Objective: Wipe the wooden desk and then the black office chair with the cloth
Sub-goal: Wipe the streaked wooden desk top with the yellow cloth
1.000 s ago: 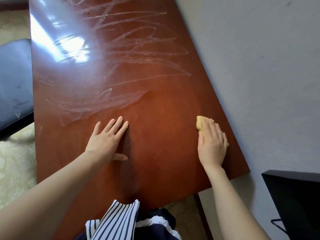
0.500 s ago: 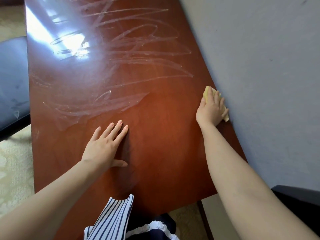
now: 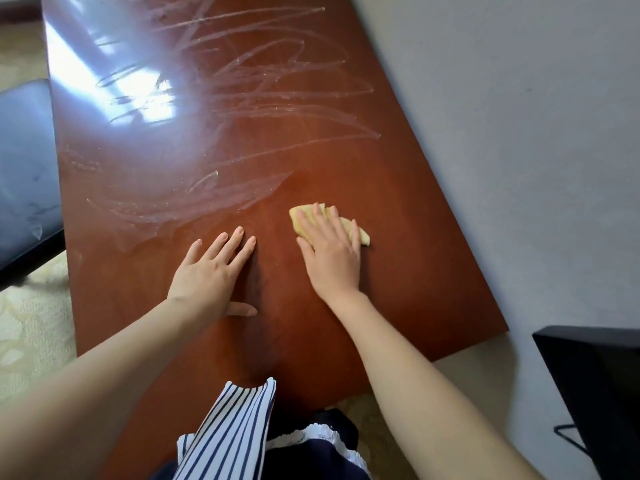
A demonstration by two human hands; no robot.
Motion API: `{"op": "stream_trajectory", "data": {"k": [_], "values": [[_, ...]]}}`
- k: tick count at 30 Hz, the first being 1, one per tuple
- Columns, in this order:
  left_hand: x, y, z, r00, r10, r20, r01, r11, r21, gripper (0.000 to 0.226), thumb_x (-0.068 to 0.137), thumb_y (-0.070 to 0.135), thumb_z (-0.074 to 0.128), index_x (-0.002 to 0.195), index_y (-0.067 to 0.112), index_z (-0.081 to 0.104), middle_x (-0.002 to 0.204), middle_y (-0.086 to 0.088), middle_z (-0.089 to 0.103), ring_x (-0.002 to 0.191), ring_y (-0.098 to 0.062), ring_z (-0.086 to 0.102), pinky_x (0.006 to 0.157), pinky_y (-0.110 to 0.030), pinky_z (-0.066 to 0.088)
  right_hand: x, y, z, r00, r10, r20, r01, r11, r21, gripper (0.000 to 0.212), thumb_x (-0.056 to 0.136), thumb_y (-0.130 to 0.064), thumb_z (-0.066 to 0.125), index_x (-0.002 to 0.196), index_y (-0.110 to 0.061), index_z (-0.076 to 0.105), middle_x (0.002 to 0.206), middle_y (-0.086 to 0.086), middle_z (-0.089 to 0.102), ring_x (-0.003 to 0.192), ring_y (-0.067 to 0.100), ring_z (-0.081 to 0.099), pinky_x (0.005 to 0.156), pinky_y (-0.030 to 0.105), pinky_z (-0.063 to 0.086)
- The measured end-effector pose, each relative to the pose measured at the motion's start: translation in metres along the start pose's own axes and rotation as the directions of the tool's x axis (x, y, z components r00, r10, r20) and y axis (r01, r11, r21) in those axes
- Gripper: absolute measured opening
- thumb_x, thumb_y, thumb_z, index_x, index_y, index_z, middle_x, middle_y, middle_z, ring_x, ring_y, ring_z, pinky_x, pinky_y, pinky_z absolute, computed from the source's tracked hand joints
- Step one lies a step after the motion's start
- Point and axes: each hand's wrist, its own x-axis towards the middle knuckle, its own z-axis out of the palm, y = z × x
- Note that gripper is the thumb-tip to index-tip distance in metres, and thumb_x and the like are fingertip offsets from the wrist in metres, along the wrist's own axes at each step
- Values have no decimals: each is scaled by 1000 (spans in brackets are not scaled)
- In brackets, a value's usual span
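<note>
A glossy reddish-brown wooden desk (image 3: 398, 271) fills the view, with pale wet wipe streaks across its far half. My right hand (image 3: 330, 252) lies flat on a small yellow cloth (image 3: 360, 233) near the middle of the desk, fingers straight and pressing it down. My left hand (image 3: 211, 271) rests flat on the bare wood just left of it, fingers spread. The black office chair (image 3: 26, 174) shows partly at the left edge, its seat beside the desk's long side.
A grey wall (image 3: 519, 133) runs along the desk's right side. A black object (image 3: 602, 393) with a thin cable stands at the lower right. Patterned cream carpet (image 3: 31, 323) lies left of the desk.
My right hand has swept the cloth from the desk's right edge by the wall leftwards to the middle, close to my left hand. The left hand has stayed in place.
</note>
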Motion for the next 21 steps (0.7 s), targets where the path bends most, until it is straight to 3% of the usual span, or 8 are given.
{"op": "stream_trajectory", "data": {"k": [4,7,11,21], "values": [[0,1,-8,1000,6,23,-7,999,42,111,76,80,41,150,21,-17,160,-3,-13,148,-20,1,117,-47,3,-55,2,4,998,-51,-43,51,999,-14,45,94,-28,56,139,-30,47,147,-2,42,140,23,32,115,48,20],[0,1,-14,1000,7,16,-8,999,44,106,78,79,38,152,21,-10,161,-3,-7,148,-20,6,117,-49,3,-89,14,4,989,4,-149,-9,999,-31,46,87,-23,67,132,-25,56,138,2,52,132,25,44,110,49,31],[-12,5,-7,999,52,1,-52,998,46,106,78,79,39,151,22,-13,159,0,-16,148,-21,-1,117,-49,4,-117,43,-2,957,115,-268,-130,991,-37,47,84,-18,70,129,-21,59,134,5,57,127,27,50,106,50,35],[-40,14,21,993,113,16,-113,993,40,111,77,79,40,149,21,-21,157,-4,-24,146,-26,-15,116,-50,2,-79,132,-53,785,536,-310,-550,834,50,42,99,-18,46,140,-23,46,149,5,39,138,25,33,112,48,24]]}}
